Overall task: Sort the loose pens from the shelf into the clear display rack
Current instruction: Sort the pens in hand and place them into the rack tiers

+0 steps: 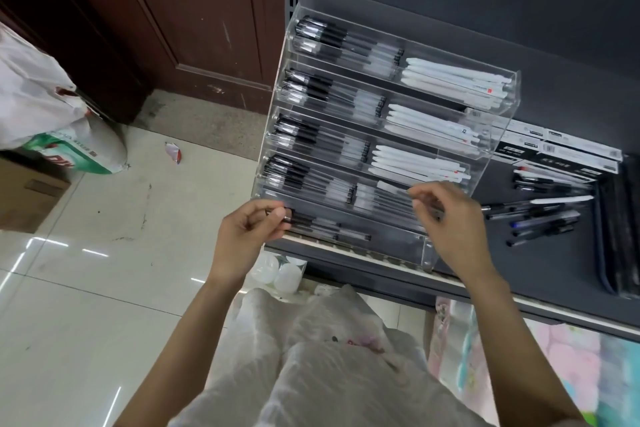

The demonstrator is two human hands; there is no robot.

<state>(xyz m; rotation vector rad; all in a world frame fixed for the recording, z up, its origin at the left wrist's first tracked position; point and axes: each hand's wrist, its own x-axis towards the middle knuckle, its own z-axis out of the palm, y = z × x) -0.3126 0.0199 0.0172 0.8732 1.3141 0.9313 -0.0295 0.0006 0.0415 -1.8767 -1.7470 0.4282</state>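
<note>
Head view | left hand [251, 230] pinches black pens [322, 225] in lowest tier of clear rack [450, 255], frame centre | right hand [446, 218] fingers curled, pinching a pen [437, 213] | loose pens [540, 218] on shelf [540, 274], right

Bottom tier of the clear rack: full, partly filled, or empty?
Partly filled. The bottom tier holds a few black pens at its left end, where the left hand pinches them; its right stretch looks bare.

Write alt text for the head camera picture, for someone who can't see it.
Two hands hold a black pen level over the lowest tier of a clear rack, the left hand pinching one end, the right hand the other. The tiers above hold black and white pens; loose pens lie on the shelf to the right.
</note>
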